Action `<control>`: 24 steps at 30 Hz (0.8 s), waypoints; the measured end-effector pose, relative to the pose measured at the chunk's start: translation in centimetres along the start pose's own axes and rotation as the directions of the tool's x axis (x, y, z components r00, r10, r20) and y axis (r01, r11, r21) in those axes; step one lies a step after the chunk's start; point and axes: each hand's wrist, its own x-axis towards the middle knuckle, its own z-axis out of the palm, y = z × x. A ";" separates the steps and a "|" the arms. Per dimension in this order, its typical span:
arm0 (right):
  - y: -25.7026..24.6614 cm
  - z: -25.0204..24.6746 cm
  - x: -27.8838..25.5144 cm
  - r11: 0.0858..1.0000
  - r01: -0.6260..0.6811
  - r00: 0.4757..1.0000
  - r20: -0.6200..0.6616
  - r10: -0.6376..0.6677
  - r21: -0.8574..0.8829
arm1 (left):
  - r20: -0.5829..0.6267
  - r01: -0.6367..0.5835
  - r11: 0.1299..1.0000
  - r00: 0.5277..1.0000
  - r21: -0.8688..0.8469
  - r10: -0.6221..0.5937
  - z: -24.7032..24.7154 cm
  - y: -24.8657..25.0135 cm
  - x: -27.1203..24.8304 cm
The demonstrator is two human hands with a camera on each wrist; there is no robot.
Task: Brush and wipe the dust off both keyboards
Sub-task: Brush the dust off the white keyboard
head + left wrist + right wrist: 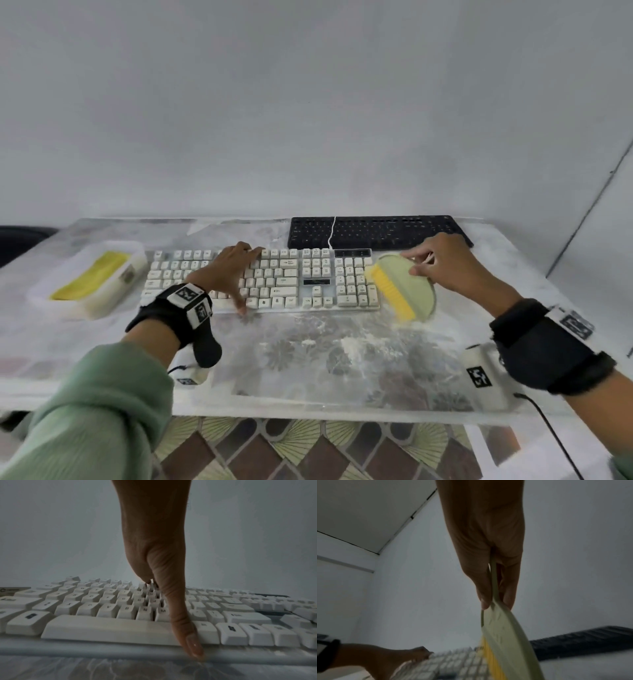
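A white keyboard (274, 281) lies mid-table, with a black keyboard (376, 233) behind it to the right. My left hand (236, 274) spans the white keyboard: fingers reach its far edge and the thumb (193, 649) presses its front edge beside the space bar (102, 626). My right hand (442, 263) pinches the rim of a pale green half-round brush (407, 291). The brush's yellow bristles (387, 291) touch the right end of the white keyboard by the number pad. In the right wrist view, thumb and fingers (494, 601) pinch the brush (508, 635) edge-on.
A white tray (68, 305) holding a yellow cloth (92, 274) sits at the left. White dust (352, 342) is scattered on the plastic-covered table in front of the keyboard. A white cable (332, 233) crosses the black keyboard. The wall stands close behind.
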 end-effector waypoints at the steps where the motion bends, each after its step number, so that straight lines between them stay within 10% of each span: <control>1: -0.9 -0.4 0.4 0.999 0.038 0.999 0.003 -0.038 -0.012 | 0.023 -0.009 1.000 1.000 -0.018 0.010 -0.1 -0.1 0.1; 8: -10.0 2.5 2.3 0.918 0.379 0.884 0.339 -0.322 -0.117 | 0.184 -0.013 0.989 0.982 -0.147 0.041 -0.3 -1.5 1.1; 17: -17.1 9.2 4.3 0.762 0.598 0.771 0.439 -0.461 -0.248 | 0.292 -0.079 0.992 0.951 -0.094 0.103 0.0 -3.0 2.2; 24: -14.3 6.8 3.9 0.772 0.521 0.792 0.543 -0.278 -0.365 | 0.363 -0.133 0.991 0.922 -0.030 0.135 -0.8 -3.3 2.1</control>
